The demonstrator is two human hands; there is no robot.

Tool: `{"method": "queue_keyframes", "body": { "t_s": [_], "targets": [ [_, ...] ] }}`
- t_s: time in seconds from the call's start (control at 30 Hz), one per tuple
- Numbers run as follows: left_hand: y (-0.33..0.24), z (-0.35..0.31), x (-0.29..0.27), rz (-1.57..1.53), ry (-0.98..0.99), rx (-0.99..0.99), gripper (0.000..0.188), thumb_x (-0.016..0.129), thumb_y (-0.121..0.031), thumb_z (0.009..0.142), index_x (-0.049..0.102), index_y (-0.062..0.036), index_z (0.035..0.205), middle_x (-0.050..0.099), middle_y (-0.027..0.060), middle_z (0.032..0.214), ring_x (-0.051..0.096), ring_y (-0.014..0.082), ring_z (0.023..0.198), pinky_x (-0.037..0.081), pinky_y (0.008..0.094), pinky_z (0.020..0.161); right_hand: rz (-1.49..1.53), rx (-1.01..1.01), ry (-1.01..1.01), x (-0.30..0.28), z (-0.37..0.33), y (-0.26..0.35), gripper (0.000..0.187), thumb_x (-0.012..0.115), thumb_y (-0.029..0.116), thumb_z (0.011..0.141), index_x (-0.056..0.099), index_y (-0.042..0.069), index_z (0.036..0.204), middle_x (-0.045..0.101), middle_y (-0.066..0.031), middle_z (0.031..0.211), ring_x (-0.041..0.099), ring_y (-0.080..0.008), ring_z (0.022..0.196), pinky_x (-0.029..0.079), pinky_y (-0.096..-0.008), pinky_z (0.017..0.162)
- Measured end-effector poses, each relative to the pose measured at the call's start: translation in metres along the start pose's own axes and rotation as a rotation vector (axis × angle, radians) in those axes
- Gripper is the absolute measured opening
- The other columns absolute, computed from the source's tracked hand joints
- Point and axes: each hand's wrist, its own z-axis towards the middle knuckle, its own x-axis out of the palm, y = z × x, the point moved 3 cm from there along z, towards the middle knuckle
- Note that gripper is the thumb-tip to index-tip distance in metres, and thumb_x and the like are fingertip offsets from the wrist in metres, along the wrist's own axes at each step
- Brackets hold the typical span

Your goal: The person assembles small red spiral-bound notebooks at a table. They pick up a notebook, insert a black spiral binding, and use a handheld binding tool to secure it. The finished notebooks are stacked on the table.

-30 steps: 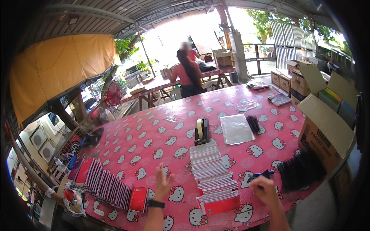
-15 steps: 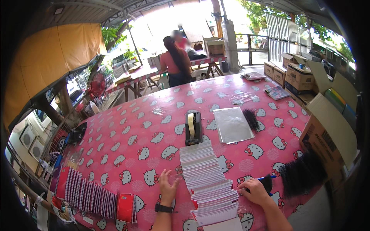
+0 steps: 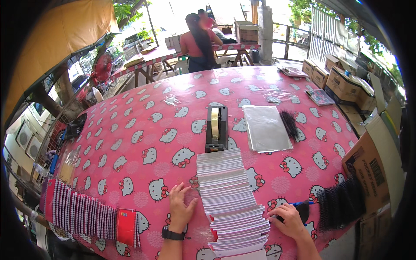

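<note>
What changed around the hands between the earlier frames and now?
The right hand moved left to the paper stack; the open left hand came closer to its other side. At the stack's near end, pale paper now shows instead of a red cover. The tape dispenser, clear sleeves and spiral notebooks stayed put.

Orange tarp (image 3: 56, 37) and red fan (image 3: 103, 67) at left

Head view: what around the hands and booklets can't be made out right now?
In the head view:
Booklet row: near end cut off by the lower edge.
Black object: partly covered by the right hand.
Anything under that palm: hidden by the hand itself.
Black mesh-like pile: single pieces too fine to tell apart.
</note>
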Motion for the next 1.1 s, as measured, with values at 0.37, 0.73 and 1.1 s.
{"method": "queue_keyframes", "body": {
  "t_s": [0.37,0.73,1.1],
  "targets": [
    [0.016,0.011,0.008,-0.107,0.025,-0.008,0.028,0.069,-0.017,0.081,0.066,-0.0065,0.108,0.055,0.0136,0.126,0.046,0.0297,0.121,0.033,0.0408,0.105,-0.011,-0.080,-0.389,-0.014,-0.002,-0.013,0.008,0.065,0.004,0.078,0.063,0.004,0.086,0.064,-0.0095,0.082,0.059,-0.0278,0.077,0.042,-0.0390,0.080],
    [0.035,0.013,0.014,-0.384,0.098,-0.010,0.028,0.064,-0.010,0.086,0.062,0.0016,0.111,0.053,0.0168,0.127,0.055,0.0241,0.114,0.044,0.0335,0.096,-0.264,0.482,-0.589,-0.098,-0.082,-0.061,0.023,0.072,0.017,0.078,0.067,0.004,0.097,0.064,-0.0116,0.085,0.061,-0.0267,0.082,0.050,-0.0354,0.076],
    [-0.182,-0.126,-0.062,-0.255,0.195,0.775,0.035,0.070,-0.032,0.079,0.062,-0.0086,0.104,0.062,0.0112,0.109,0.060,0.0255,0.096,0.042,0.0424,0.087,-0.634,0.699,-0.341,-0.079,-0.081,-0.110,0.031,0.074,0.021,0.075,0.060,0.005,0.098,0.064,-0.0166,0.100,0.063,-0.0350,0.095,0.052,-0.0422,0.082]
  ]
}}
